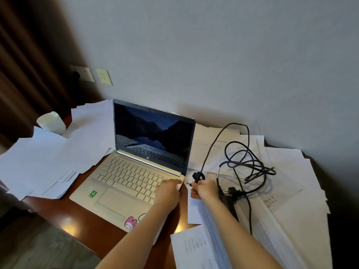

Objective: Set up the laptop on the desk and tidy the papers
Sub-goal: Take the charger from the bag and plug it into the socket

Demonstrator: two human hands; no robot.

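Note:
A gold laptop (124, 183) stands open on the wooden desk (77, 220), its screen showing a dark mountain picture. My left hand (168, 192) rests on the keyboard's right edge, fingers curled over the laptop's right side. My right hand (204, 189) pinches the black charger plug (191, 184), its tip pointing at the laptop's right side, a short gap away. The tangled black charger cable (246, 162) lies on the loose papers (281, 171) to the right. More papers (48, 152) spread left of the laptop.
A white cup (51, 122) stands at the back left among the sheets. Two wall sockets (93, 74) sit above the desk's back left corner, beside a brown curtain (29, 65). The charger brick and mains plug (231, 193) lie just right of my right hand.

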